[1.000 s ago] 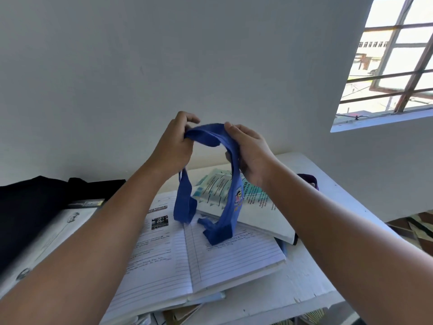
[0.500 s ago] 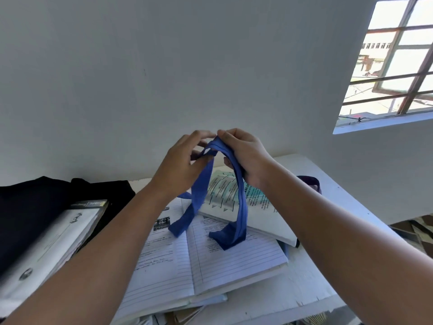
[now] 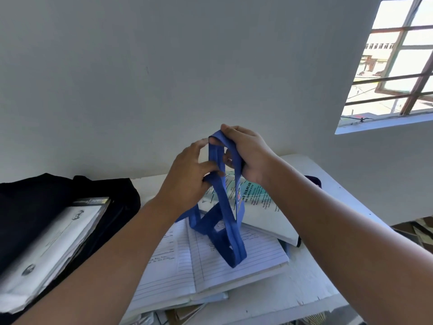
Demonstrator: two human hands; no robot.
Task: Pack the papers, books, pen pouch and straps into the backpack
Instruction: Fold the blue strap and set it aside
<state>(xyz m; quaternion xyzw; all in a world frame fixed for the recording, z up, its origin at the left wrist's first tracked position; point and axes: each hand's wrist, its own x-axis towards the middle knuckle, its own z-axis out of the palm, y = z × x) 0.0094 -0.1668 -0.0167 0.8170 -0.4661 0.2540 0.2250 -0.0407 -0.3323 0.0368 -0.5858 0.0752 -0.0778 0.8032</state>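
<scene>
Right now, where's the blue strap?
Head view, centre: the blue strap is held up by both hands, left hand and right hand, its loops hanging to the open notebook, right of the black backpack.

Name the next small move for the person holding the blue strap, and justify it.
Probably carry the folded blue strap left into the black backpack. Both the left hand and right hand grip it gathered in loops, and the backpack lies open with papers inside.
</scene>
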